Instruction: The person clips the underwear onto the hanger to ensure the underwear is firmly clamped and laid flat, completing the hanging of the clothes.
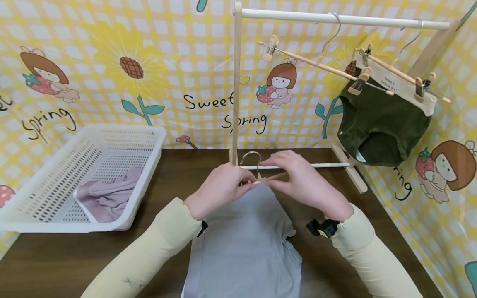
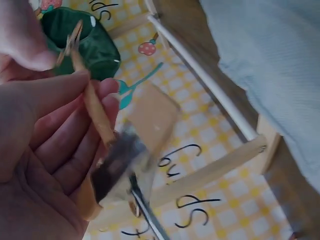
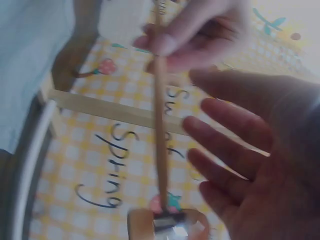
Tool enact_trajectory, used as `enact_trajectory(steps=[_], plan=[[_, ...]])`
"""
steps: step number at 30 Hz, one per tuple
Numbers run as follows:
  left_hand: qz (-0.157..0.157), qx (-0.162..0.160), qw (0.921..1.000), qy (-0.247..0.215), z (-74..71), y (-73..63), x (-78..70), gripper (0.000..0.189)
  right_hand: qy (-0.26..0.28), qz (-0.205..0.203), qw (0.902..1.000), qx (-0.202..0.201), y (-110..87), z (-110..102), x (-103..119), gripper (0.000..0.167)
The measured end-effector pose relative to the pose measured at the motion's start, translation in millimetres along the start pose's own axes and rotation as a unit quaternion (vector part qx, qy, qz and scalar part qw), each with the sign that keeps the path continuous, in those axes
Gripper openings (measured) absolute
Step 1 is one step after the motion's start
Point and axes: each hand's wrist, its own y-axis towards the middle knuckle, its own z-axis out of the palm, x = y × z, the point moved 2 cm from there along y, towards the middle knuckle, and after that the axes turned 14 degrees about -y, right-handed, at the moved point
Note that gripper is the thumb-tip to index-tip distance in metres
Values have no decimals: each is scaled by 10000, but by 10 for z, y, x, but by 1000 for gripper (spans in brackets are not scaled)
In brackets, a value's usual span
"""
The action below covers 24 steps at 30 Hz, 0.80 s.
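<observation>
From where I'm standing: person at the worktop (image 1: 179, 178), left hand (image 1: 225, 183) pinching the wooden bar of a clip hanger (image 2: 97, 112) between thumb and fingers. Right hand (image 1: 302, 182) spread, fingers apart and fairly straight, just beside the same bar; whether its thumb brushes the wood, can't tell. The hanger is held up above the grey garment (image 1: 246, 244), which lies on the worktop between the forearms; metal hook (image 1: 251, 152) points up, a clip (image 2: 117, 165) sits near one end, blurred. White basket (image 1: 149, 174) on the person's left, mauve cloth (image 1: 112, 196) inside. Rack (image 1: 235, 82) stands beyond the hands, its white top rod (image 1: 298, 16) carrying two more hangers: one to the left (image 1: 309, 61), the other, further right, with dark green underwear (image 1: 387, 124) clipped on. Backdrop: yellow check (image 1: 205, 74), flowers and lettering.
</observation>
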Motion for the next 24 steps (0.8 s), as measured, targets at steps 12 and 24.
enact_trajectory(steps=[12,24], plan=[[-828,-892,9881,-946,-59,-363,338,7,522,602,9954,-533,-180,-82,-121,46],[-1765,-843,9701,-1434,-1,-896,599,7,635,584,9846,1518,-354,596,-210,44]])
